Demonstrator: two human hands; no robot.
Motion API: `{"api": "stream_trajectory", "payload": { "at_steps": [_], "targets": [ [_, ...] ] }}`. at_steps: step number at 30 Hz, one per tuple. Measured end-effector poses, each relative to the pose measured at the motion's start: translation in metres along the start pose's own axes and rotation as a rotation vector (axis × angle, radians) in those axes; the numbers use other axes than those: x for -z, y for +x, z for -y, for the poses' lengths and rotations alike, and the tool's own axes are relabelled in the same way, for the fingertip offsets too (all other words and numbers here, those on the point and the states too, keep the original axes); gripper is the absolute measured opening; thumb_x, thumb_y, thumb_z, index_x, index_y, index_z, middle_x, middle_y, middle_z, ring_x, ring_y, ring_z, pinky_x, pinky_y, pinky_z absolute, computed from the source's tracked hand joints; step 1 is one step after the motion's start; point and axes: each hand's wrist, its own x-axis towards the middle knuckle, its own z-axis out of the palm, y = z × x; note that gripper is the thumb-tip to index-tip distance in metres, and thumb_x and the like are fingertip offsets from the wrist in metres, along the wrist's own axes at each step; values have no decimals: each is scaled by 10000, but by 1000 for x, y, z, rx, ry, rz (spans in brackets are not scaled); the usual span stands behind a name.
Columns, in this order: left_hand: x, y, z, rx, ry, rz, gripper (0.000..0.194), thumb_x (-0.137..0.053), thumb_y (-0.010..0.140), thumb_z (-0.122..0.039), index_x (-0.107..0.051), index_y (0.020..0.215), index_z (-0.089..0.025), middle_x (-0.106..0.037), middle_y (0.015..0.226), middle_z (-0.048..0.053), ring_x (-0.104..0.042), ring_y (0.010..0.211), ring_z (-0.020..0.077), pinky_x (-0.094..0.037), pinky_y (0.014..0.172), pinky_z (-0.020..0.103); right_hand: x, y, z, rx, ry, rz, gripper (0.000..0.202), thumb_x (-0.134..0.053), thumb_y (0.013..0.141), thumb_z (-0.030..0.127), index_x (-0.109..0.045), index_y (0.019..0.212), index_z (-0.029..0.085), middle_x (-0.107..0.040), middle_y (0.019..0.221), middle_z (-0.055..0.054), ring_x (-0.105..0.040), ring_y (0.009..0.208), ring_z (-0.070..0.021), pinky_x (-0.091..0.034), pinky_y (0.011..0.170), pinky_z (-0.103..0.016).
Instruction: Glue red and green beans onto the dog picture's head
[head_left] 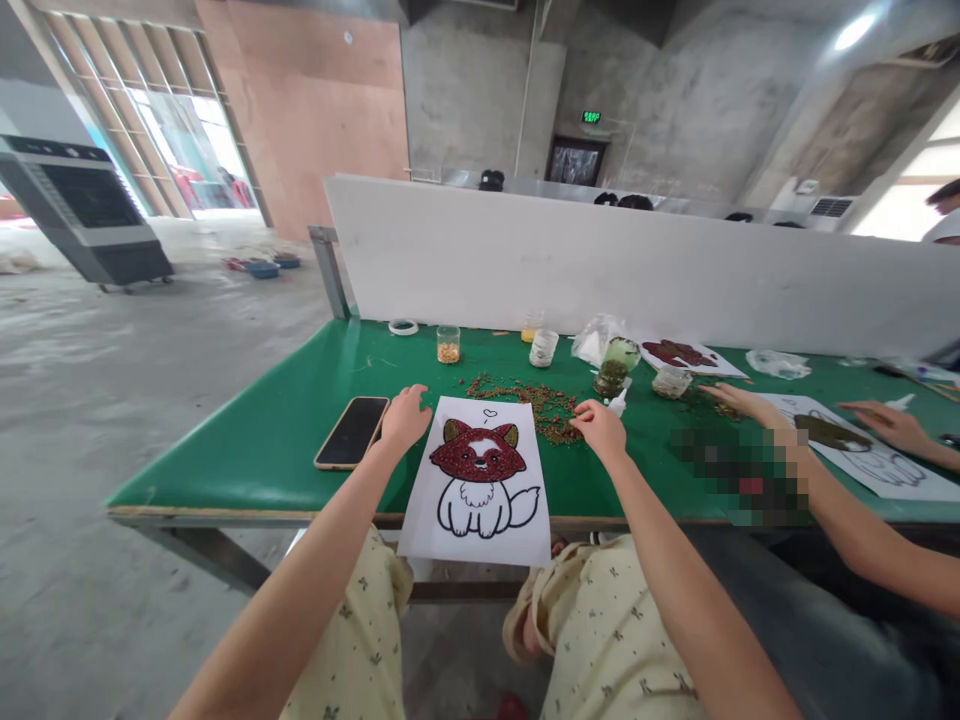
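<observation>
A sheet of paper point(491, 540) with a line drawing of a fox-like animal lies in front of me, its lower edge past the table edge. Dark red bits cover most of the drawn head; greenish bits fill the ears, and the body is bare white. My left hand point(407, 420) rests by the sheet's upper left corner, fingers loosely bent and apart, holding nothing visible. My right hand point(602, 428) is at the right edge of a loose spread of mixed red and green beans point(551, 405), fingertips drawn together. Whatever is between them is too small to make out.
A phone point(352, 432) lies left of the sheet. Behind stand a jar of yellow kernels point(448, 345), a white-looking cup point(544, 349), a tipped jar of green beans point(615, 368) and a glue bottle point(618, 402). At right, another person's hands point(739, 400) work over another drawing point(892, 465).
</observation>
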Motion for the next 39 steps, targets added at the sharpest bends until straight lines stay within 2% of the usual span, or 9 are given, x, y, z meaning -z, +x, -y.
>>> {"api": "stream_trajectory", "payload": {
  "at_steps": [6, 11, 17, 23, 31, 34, 39],
  "targets": [
    [1, 2, 0, -1, -4, -13, 414, -450, 770, -162, -508, 1179, -155, -580, 1144, 113, -572, 1021, 228, -458, 845, 311, 5, 1, -19, 103, 63, -5, 99, -548, 772, 222, -600, 852, 198, -699, 742, -1, -633, 739, -156, -421, 648, -242],
    [4, 2, -2, -17, 10, -13, 420, -444, 764, -156, -511, 1178, -150, -585, 1135, 117, -567, 1028, 234, -451, 863, 326, 10, 0, -31, 72, 76, 10, 204, -441, 812, 158, -610, 917, 203, -713, 817, -14, -645, 750, -142, -444, 672, -245],
    [5, 3, -1, -16, 25, -3, 423, -449, 749, -145, -521, 1166, -152, -591, 1126, 119, -569, 1033, 236, -449, 872, 330, 18, -2, -43, 25, 102, 18, 209, -496, 751, 170, -615, 921, 193, -711, 789, -12, -651, 726, -154, -465, 654, -244],
    [5, 3, -2, -18, 36, -2, 416, -443, 757, -148, -521, 1165, -145, -587, 1137, 126, -558, 1059, 251, -449, 875, 338, 21, 1, -58, 85, 166, 8, 202, -539, 672, 106, -622, 842, 176, -706, 781, -27, -659, 776, -155, -475, 752, -251],
    [5, 4, -1, -2, 49, 5, 404, -458, 753, -159, -534, 1149, -177, -591, 1135, 103, -568, 1048, 238, -463, 855, 316, 22, 1, -71, 25, 180, -2, 367, -415, 621, 13, -628, 871, 176, -689, 863, -39, -644, 713, -136, -483, 670, -230],
    [5, 3, -2, -6, 53, 13, 403, -455, 754, -162, -533, 1149, -172, -590, 1139, 106, -568, 1045, 239, -462, 852, 320, 24, 0, -70, 12, 186, -20, 325, -436, 630, 31, -629, 846, 178, -688, 854, -40, -641, 693, -139, -481, 664, -233],
    [6, 3, -4, -13, 56, 30, 414, -453, 755, -168, -525, 1162, -160, -587, 1150, 113, -567, 1046, 241, -456, 849, 319, 27, -3, -67, 8, 148, -28, 191, -578, 641, 116, -619, 817, 175, -673, 814, -28, -619, 643, -141, -468, 642, -241]
  ]
}}
